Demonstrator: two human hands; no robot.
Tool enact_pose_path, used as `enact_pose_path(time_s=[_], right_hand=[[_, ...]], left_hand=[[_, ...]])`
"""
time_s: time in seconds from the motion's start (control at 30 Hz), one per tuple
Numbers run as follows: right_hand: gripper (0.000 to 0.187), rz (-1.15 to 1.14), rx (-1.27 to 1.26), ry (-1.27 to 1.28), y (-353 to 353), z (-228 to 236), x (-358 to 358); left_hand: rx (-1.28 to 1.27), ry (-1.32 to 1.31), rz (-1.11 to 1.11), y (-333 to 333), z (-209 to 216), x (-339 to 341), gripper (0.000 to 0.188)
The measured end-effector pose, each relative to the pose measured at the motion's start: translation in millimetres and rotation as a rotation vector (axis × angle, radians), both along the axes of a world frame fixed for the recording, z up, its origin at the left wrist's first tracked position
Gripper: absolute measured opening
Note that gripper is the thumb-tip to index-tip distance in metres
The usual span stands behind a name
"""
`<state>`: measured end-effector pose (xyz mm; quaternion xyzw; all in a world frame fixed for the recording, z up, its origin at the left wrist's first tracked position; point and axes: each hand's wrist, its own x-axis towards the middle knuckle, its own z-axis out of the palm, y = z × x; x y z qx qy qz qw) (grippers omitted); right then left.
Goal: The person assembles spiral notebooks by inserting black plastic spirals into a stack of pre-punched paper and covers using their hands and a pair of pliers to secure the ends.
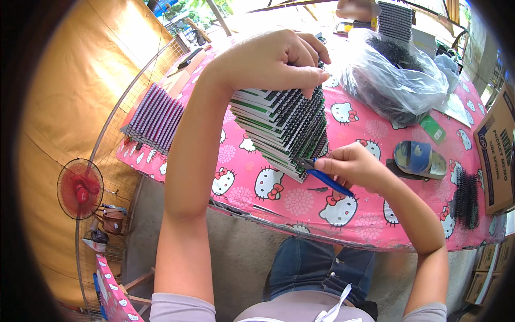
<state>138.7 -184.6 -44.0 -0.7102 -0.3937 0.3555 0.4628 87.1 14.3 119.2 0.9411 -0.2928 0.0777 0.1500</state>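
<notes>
A tall, slanting stack of spiral notebooks [268,134] with black coil bindings and white and green edges stands before me on the table. My left hand [292,61] reaches over its top, fingers curled at the far upper end and partly hidden. In my right hand [351,166] is a pair of blue-handled cutting pliers [335,185]. Their jaws touch or nearly touch the coil ends low on the near side of the stack. Whether they grip a wire is too small to tell.
A pink patterned cloth covers the table [298,201]. Other bound notebooks [155,119] lie at left. A plastic bag [391,80] of black coils sits far right, near a blue slipper [421,159], loose black coils [466,201] and a cardboard box [496,155]. Someone else's hand [357,9] shows at the back.
</notes>
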Motion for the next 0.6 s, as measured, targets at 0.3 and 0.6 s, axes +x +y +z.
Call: enact_pose_path(time_s=[0.3, 0.6], right_hand=[[0.049, -0.122, 0.348, -1.238, -8.0, -9.7, -19.5], [0.049, -0.142, 0.307, -1.379, -7.5, -2.5, -26.4]], left_hand=[[-0.024, 0.001, -0.01, 0.1, -1.1, 2.1, 0.026], [-0.041, 0.012, -0.026, 3.2, -2.3, 2.7, 0.028]])
